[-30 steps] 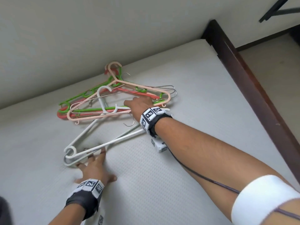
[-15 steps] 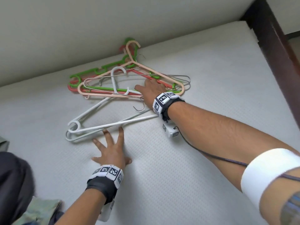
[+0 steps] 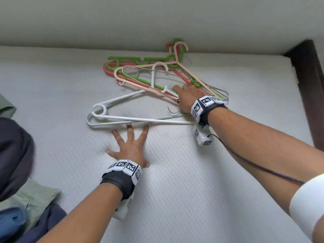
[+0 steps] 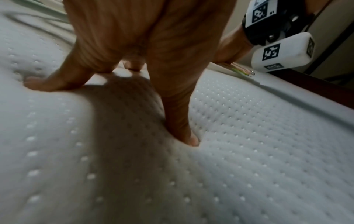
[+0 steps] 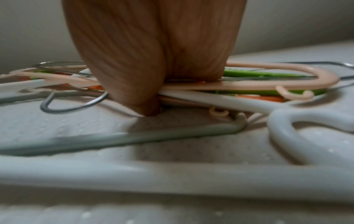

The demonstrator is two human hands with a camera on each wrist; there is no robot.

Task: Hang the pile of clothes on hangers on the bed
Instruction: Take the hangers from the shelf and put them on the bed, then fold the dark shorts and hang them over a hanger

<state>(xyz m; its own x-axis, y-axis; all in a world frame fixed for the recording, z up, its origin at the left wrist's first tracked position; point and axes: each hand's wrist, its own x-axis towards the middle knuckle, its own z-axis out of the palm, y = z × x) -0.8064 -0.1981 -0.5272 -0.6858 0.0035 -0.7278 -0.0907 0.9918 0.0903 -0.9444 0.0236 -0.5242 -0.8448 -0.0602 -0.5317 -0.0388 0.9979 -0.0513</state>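
Pressing the white mattress (dimpled), left hand by wall.

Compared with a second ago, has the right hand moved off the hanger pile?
No. The right hand stays at the same spot on the peach hanger, beside the wire hook; only the camera has shifted.
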